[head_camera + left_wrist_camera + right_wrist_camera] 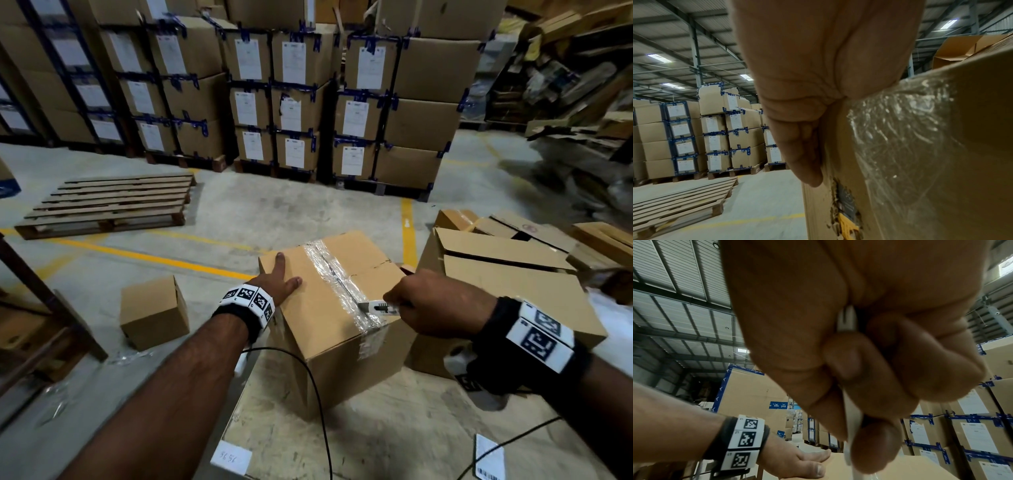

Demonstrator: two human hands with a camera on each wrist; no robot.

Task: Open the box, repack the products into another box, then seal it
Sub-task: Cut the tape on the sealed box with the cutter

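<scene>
step in hand: opening sealed box (329,301), first stage. right hand (431,301) fisted round white cutter (378,306), tip on clear tape (337,277) at near end of top seam. left hand (279,277) spread flat, pressing top near left edge. box sits at far edge of larger carton (376,442). next: draw blade along seam toward far edge, shallow to spare products; left hand well clear of cut line.

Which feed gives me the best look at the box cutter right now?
The head view: it shows the box cutter in the right hand, its tip at the tape seam on the box. The right wrist view shows only slivers of its white body between curled fingers. The left wrist view shows none of it.
</scene>
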